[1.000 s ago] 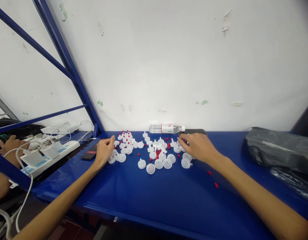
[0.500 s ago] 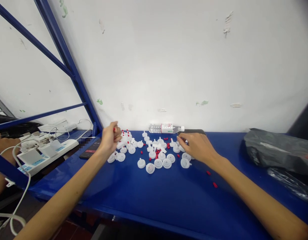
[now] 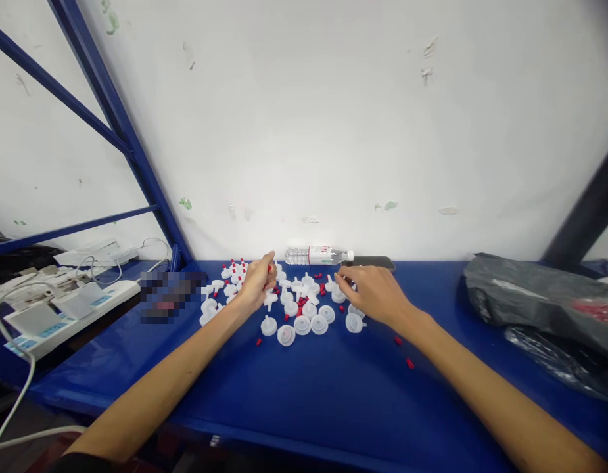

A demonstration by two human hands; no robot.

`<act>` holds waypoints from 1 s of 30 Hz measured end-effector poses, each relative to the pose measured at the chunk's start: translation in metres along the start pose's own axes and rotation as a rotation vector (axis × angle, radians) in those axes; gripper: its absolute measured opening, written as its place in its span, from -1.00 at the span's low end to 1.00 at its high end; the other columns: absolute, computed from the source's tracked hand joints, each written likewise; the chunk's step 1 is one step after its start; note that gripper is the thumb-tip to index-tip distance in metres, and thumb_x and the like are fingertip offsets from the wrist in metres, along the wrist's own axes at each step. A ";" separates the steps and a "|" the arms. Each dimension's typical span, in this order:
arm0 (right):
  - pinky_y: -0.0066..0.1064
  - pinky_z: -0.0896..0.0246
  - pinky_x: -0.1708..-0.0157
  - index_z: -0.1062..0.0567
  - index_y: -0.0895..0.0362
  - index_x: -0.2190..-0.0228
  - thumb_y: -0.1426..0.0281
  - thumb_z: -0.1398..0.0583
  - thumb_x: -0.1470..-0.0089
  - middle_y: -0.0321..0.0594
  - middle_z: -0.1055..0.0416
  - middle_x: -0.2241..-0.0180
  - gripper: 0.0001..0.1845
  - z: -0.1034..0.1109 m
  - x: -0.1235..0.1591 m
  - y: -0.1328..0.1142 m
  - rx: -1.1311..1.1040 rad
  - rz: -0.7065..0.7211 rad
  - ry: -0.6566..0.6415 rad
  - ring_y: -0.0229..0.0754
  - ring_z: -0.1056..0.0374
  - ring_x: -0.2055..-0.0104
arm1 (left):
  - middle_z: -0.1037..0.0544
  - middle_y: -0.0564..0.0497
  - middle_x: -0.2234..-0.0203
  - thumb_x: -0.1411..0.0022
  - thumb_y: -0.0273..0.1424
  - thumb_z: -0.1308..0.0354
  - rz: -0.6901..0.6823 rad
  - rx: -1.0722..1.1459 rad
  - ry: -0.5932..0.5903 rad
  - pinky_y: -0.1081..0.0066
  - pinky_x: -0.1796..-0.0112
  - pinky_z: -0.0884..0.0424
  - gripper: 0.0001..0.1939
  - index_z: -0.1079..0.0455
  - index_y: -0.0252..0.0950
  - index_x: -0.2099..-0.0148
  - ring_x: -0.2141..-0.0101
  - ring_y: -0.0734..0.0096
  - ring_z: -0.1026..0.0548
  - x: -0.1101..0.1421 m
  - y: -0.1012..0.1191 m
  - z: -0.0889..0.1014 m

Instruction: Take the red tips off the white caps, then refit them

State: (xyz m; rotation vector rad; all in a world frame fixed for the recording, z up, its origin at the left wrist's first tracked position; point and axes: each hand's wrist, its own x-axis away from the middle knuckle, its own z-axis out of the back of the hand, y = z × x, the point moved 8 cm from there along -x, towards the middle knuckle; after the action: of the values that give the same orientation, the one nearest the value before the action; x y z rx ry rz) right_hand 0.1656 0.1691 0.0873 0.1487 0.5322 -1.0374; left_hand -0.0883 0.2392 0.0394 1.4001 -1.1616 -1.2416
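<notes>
My left hand [image 3: 257, 284] is curled into a fist at the left part of a pile of white plastic spout lids, with a red tip cap [image 3: 270, 269] showing between its fingers. Over the right side of the pile, my right hand [image 3: 375, 293] has thumb and index finger pinched; what they hold is hidden. White spout lids [image 3: 319, 324] lie loose between the hands, some on their sides. Small red caps [image 3: 300, 311] are scattered among them. Behind my left hand, several lids [image 3: 227, 272] stand with red caps on their spouts.
A clear water bottle [image 3: 321, 255] lies along the wall, beside a dark flat phone-like object [image 3: 377, 261]. Grey plastic bags [image 3: 530, 295] sit at the right. White power strips with plugs [image 3: 81, 305] and cables are at the left, by a blue frame post [image 3: 136, 157].
My left hand has moved right, from the red-capped lids toward the middle of the pile. A red cap now lies in front of the pile. My right hand stays about where it was.
</notes>
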 end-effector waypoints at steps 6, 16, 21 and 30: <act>-0.37 0.08 0.47 -0.56 0.10 0.38 0.36 -0.09 -0.40 -0.24 -0.58 0.46 -0.67 -0.002 0.000 0.000 0.001 0.008 0.006 -0.17 -0.44 0.45 | -0.58 -0.01 0.20 -0.47 -0.17 -0.19 -0.015 0.025 -0.022 0.38 0.35 -0.55 -0.69 -0.47 -0.32 -0.04 0.35 0.45 -0.55 0.005 -0.004 -0.005; -0.37 0.10 0.50 -0.52 0.10 0.41 0.35 -0.07 -0.40 -0.24 -0.57 0.47 -0.65 -0.004 0.001 0.000 -0.004 0.021 0.005 -0.19 -0.44 0.46 | -0.57 0.02 0.26 -0.48 -0.15 -0.17 -0.055 0.041 -0.037 0.42 0.40 -0.52 -0.68 -0.47 -0.32 0.01 0.41 0.49 -0.52 0.009 0.006 -0.010; -0.37 0.09 0.49 -0.53 0.10 0.41 0.34 -0.06 -0.40 -0.23 -0.58 0.46 -0.63 -0.004 0.000 0.000 -0.005 0.020 0.000 -0.17 -0.45 0.45 | -0.58 0.00 0.23 -0.47 -0.14 -0.17 -0.062 0.017 -0.038 0.39 0.36 -0.54 -0.67 -0.47 -0.32 -0.01 0.37 0.46 -0.53 0.009 0.006 -0.012; -0.38 0.12 0.51 -0.53 0.12 0.42 0.34 -0.09 -0.41 -0.24 -0.57 0.48 -0.64 -0.006 0.001 0.000 -0.009 0.022 -0.011 -0.19 -0.44 0.48 | -0.59 0.00 0.21 -0.45 -0.19 -0.21 -0.084 -0.078 -0.049 0.36 0.33 -0.56 -0.70 -0.47 -0.33 -0.02 0.34 0.43 -0.56 0.008 0.010 -0.012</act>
State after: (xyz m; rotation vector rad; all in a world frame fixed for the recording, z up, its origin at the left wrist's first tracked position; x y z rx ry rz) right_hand 0.1641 0.1705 0.0819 0.1407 0.5243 -1.0139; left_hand -0.0770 0.2298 0.0492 1.3794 -1.0853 -1.3725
